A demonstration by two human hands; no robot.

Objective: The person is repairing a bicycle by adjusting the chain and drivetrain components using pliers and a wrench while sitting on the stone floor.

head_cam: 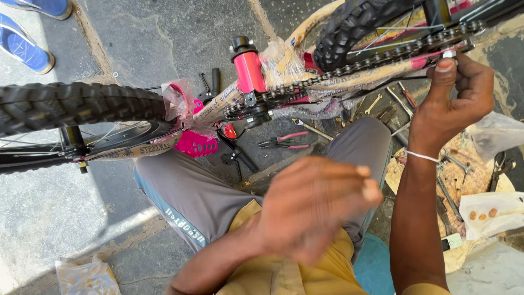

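Grey stone paving (pixel 180 33) underfoot, upside-down pink and tan bicycle frame (pixel 284 74) wrapped in clear plastic above the lap.
Right hand (pixel 456 101) raised, fingertips pinched together on a small silver nut (pixel 449 54) by the black drive chain (pixel 382 54) at the knobby rear tyre (pixel 355 27). Left hand (pixel 314 205) blurred, fingers loosely curled, gripping nothing visible. Beyond: pink-handled pliers (pixel 284 141) on the ground, scattered spanners (pixel 453 175) on a woven mat, front tyre (pixel 76 104) at left, blue shoes (pixel 24 46) nearby.
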